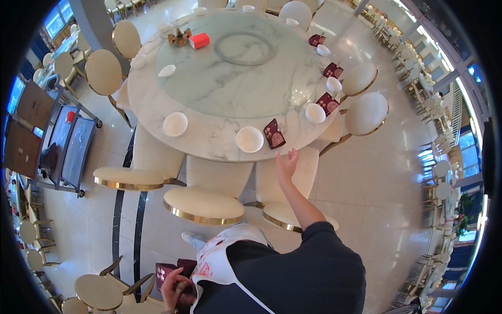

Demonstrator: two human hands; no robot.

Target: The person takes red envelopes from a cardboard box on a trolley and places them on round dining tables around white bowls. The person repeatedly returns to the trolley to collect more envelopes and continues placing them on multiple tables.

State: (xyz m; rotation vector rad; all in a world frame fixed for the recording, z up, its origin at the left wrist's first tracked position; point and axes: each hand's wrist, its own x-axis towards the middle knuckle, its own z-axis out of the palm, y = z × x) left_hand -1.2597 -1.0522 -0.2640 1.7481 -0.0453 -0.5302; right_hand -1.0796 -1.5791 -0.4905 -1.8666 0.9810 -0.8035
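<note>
My right hand (287, 165) reaches over a cream chair to the near edge of the round marble table (213, 146). It holds nothing, and its fingers are apart. Just beyond its fingertips a maroon printed packet (274, 134) stands on the table, right of a white bowl (250, 139). At my left side, my left hand (172, 288) grips several maroon packets (164, 273) against my body; part of the bundle is hidden by the hand and my white apron (215, 267). More maroon packets (328, 104) stand beside white bowls (315, 113) along the table's right rim.
A glass turntable (235, 90) covers the table's middle, with a red box (199, 41) and a brown stand (179, 37) on it. Cream chairs (204, 206) with gold trim ring the table. A metal trolley (76, 145) stands at left.
</note>
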